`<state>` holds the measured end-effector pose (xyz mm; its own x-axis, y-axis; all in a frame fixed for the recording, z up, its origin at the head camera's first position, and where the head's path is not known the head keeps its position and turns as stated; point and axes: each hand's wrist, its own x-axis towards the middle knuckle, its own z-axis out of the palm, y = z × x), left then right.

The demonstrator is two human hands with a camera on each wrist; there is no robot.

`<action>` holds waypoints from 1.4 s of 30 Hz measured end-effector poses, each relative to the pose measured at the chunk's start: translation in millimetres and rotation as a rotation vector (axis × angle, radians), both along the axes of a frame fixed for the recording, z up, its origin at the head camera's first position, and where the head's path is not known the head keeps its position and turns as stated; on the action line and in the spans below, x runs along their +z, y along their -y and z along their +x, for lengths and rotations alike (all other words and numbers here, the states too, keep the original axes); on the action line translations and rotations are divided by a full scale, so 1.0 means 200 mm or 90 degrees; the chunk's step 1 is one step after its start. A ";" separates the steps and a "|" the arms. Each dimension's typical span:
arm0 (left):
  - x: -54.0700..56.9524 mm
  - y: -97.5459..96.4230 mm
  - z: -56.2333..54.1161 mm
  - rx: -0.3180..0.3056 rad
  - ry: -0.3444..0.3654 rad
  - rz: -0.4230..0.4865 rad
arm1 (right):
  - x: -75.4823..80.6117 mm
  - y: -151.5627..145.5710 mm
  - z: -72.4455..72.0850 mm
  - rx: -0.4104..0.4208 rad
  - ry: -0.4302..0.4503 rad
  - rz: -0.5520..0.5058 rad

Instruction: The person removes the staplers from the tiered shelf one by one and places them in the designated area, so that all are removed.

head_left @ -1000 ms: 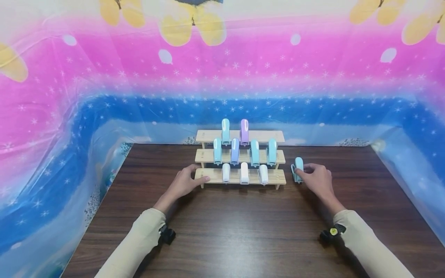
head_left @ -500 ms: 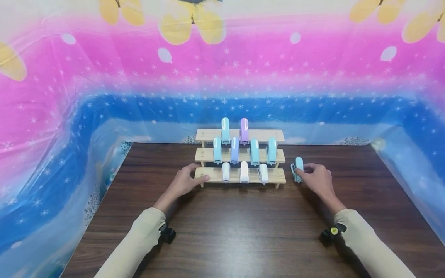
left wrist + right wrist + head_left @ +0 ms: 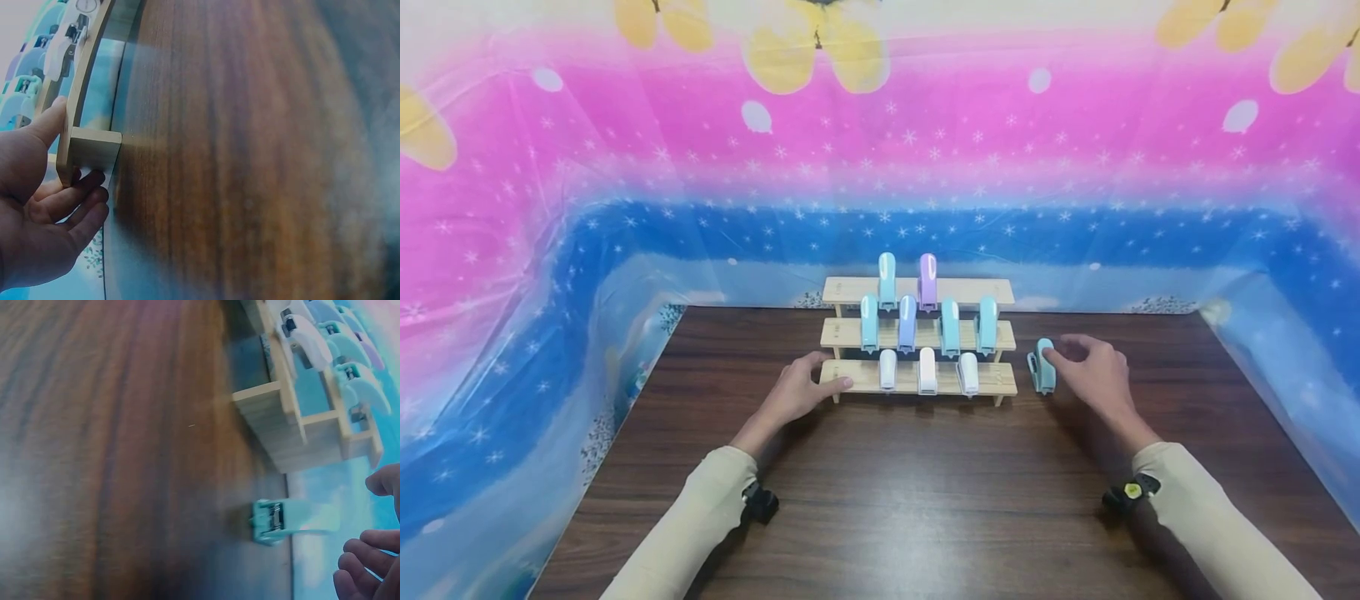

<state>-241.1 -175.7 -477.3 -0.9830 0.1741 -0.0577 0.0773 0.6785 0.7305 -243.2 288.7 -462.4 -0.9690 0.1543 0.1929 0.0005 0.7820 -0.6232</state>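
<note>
My left hand (image 3: 797, 390) holds the left end of a wooden three-step display stand (image 3: 859, 377). In the left wrist view its thumb lies on the lowest step (image 3: 80, 87) and the fingers curl underneath. A teal stapler (image 3: 1043, 367) stands upright on the table, just right of the stand. Beside it my right hand (image 3: 1096, 375) has its fingers loosely spread; the right wrist view shows a gap between the fingers (image 3: 369, 556) and this stapler (image 3: 275, 522). A white stapler (image 3: 968, 374) is the rightmost of the lowest step's three.
Several teal staplers and a blue-violet stapler (image 3: 907, 323) fill the middle step. On the top step stand a teal stapler (image 3: 887, 279) and a purple stapler (image 3: 928, 281). A printed cloth (image 3: 880, 183) hangs behind and around the dark wooden table (image 3: 895, 500).
My right hand has let go of the teal stapler and drawn back slightly to the right. That stapler stays standing in its place. The left hand keeps its hold on the stand.
</note>
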 end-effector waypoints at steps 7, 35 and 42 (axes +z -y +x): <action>0.00 0.00 0.00 0.003 -0.004 -0.003 | 0.14 0.06 -0.03 0.012 -0.029 -0.023; 0.00 -0.01 -0.01 0.012 -0.003 0.002 | 0.38 0.33 -0.15 0.159 -0.122 -0.080; 0.00 -0.01 0.00 0.015 -0.005 -0.001 | 0.40 0.42 -0.18 0.169 -0.115 -0.084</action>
